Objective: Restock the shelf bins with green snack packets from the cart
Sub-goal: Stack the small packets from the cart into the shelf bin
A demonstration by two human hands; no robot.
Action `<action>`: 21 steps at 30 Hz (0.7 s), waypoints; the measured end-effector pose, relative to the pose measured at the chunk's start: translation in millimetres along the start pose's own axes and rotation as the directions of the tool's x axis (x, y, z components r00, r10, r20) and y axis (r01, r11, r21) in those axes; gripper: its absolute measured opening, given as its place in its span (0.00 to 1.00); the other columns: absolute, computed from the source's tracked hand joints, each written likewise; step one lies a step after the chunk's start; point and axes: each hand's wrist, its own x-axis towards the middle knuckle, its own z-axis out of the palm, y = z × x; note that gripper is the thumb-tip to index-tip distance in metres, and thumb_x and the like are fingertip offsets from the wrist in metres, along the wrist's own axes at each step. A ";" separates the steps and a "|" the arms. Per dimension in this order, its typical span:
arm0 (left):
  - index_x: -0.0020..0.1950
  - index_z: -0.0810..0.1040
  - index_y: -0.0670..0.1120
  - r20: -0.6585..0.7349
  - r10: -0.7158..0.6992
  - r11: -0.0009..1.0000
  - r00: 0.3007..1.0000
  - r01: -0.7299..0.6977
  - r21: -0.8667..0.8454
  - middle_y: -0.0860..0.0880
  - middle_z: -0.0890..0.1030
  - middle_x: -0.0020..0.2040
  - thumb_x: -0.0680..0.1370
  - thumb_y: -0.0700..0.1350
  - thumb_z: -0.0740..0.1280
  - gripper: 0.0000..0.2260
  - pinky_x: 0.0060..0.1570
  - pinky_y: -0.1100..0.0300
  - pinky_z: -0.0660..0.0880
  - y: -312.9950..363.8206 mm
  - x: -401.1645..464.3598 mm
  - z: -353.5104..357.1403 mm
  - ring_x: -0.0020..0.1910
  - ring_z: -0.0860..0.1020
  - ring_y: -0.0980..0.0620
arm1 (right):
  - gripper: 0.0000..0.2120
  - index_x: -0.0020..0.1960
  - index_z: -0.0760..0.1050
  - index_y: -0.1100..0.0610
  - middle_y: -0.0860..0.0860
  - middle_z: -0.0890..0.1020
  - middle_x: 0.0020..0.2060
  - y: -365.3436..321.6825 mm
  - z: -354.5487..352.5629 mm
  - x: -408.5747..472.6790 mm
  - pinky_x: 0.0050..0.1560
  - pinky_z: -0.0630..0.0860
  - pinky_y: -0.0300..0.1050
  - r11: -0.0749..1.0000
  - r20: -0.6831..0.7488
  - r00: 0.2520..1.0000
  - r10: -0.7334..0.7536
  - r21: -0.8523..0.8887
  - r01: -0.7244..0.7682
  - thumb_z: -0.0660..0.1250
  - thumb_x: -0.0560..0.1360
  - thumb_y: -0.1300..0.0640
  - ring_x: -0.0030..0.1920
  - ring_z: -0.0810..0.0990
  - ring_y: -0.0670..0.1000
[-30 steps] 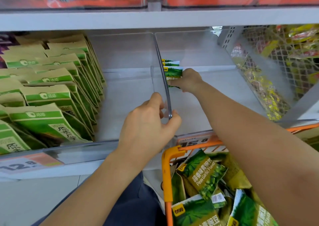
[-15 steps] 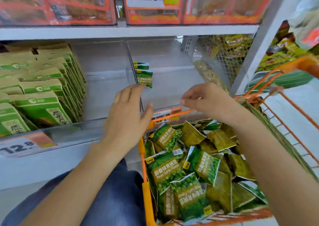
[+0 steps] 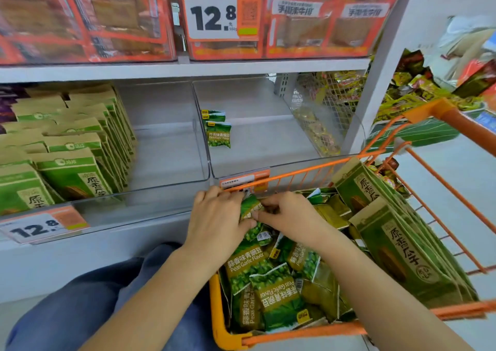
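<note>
Retail shop aisle: snack shelving with a restocking cart.

Both hands, left (image 3: 218, 216) and right (image 3: 288, 215), meet on a green snack packet (image 3: 251, 208) at the near rim of an orange wire cart (image 3: 440, 206) heaped with like packets. Just above the grip, clear plastic shelf bins (image 3: 209, 160) carry price rails; a tag reading 12.8 (image 3: 35, 228) sits to the left, a larger 12.8 price card (image 3: 214, 12) hangs well above. Left of the grip, rows of green-and-kraft pouches (image 3: 72, 147) face outward; above, red-boxed goods (image 3: 86, 20) fill the upper shelf.
</note>
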 end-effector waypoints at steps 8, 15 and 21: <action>0.54 0.80 0.56 0.119 -0.109 0.611 0.987 0.161 -0.775 0.56 0.81 0.49 0.72 0.49 0.74 0.11 0.50 0.64 0.74 -7.1 8.8 -20.0 0.50 0.78 0.60 | 0.07 0.39 0.81 0.46 0.40 0.79 0.29 -9.7 -26.0 -7.2 0.34 0.70 0.35 0.809 -0.081 0.995 -0.064 0.579 0.100 0.72 0.73 0.57 0.32 0.74 0.38; 0.47 0.83 0.46 0.186 -0.291 0.228 0.939 0.257 -0.939 0.48 0.85 0.41 0.75 0.41 0.70 0.03 0.39 0.61 0.79 2.7 25.9 -33.2 0.42 0.84 0.51 | 0.04 0.46 0.83 0.59 0.45 0.84 0.34 -14.3 -28.1 -8.4 0.37 0.74 0.33 0.671 -0.197 0.979 -0.052 0.719 0.181 0.71 0.72 0.64 0.36 0.79 0.39; 0.49 0.82 0.44 0.229 -0.370 0.028 0.901 0.257 -0.966 0.47 0.85 0.42 0.75 0.41 0.70 0.04 0.36 0.64 0.79 16.9 38.1 -31.0 0.42 0.84 0.50 | 0.14 0.57 0.81 0.63 0.58 0.84 0.51 -3.5 -27.2 -5.1 0.53 0.79 0.44 0.501 -0.170 0.983 0.073 0.858 0.111 0.68 0.74 0.58 0.55 0.81 0.56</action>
